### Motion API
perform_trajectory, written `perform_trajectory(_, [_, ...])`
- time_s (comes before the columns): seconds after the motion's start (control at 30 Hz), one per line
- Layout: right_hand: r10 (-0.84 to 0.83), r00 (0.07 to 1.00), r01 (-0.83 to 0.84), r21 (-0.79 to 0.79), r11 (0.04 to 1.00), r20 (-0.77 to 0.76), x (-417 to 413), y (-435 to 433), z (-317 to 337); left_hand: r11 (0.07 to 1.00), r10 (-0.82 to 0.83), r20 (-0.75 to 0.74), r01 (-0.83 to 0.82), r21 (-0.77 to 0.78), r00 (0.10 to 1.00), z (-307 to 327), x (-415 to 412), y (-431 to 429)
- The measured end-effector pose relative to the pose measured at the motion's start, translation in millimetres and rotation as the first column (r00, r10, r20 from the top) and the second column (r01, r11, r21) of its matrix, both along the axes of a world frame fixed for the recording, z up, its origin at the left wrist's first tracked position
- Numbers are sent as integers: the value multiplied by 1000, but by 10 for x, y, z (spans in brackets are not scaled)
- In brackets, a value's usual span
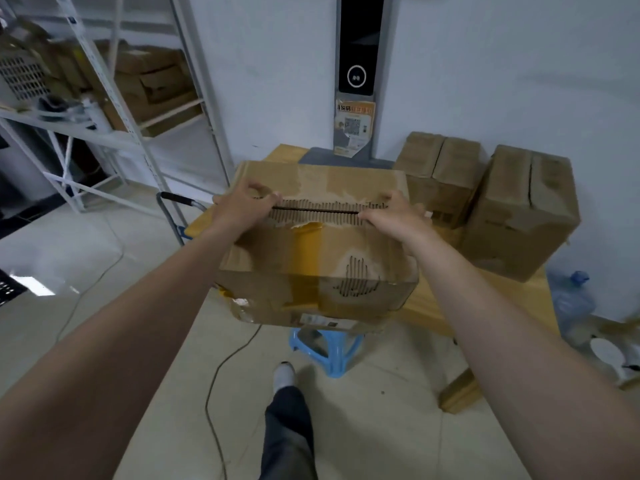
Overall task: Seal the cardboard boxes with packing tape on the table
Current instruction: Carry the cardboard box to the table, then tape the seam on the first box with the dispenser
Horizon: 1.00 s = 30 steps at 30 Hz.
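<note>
White metal shelving (104, 133) stands far left, with cartons on its shelves. The wooden worktop (433, 306) lies to the right of centre. A worn cardboard box (311, 258) is at its near left edge, overhanging a blue stool (332, 344) on the floor. The box's top flaps are closed but unsealed, with a dark slit between their torn edges. Two more boxes stand on the far right of the worktop, one (436, 174) by the wall and a bigger one (519, 216) just beside it. The left hand (242, 206) has its grip curled on the left end of the seam. The right hand (394, 213) grips the right end in the same way.
</note>
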State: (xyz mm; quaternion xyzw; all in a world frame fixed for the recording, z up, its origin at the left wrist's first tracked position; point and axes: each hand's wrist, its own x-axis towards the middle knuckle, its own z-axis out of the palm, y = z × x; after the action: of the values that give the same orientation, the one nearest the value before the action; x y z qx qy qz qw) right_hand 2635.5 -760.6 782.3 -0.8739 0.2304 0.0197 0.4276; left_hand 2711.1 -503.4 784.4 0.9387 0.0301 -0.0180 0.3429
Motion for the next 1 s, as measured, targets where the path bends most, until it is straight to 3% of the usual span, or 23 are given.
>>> perform_trajectory(0.13, [-36,999,35,-57,998,-19,1051,-46,-134,998,-55,5,55,28,998,-183,1239,-62])
perform_trajectory(0.47, [-258,955,269,64,961,-143,3005,-248,-524,966,-255,-99,257,9,962,-480,3680,-541])
perform_trajectory(0.7, [-397,914,404,94,910,-88,3547,-599,-913,954,-237,-240,272,127,942,-943,4471,-1009])
perform_trajectory(0.83, [-485,868,470,140,872,104,3520,-972,-1106,932,-261,-273,315,177,926,-955,4567,-1297])
perform_trajectory(1.0, [-714,691,632,387,671,110,3283,-1466,-1227,922,-238,-291,310,231,927,-983,4618,-1695])
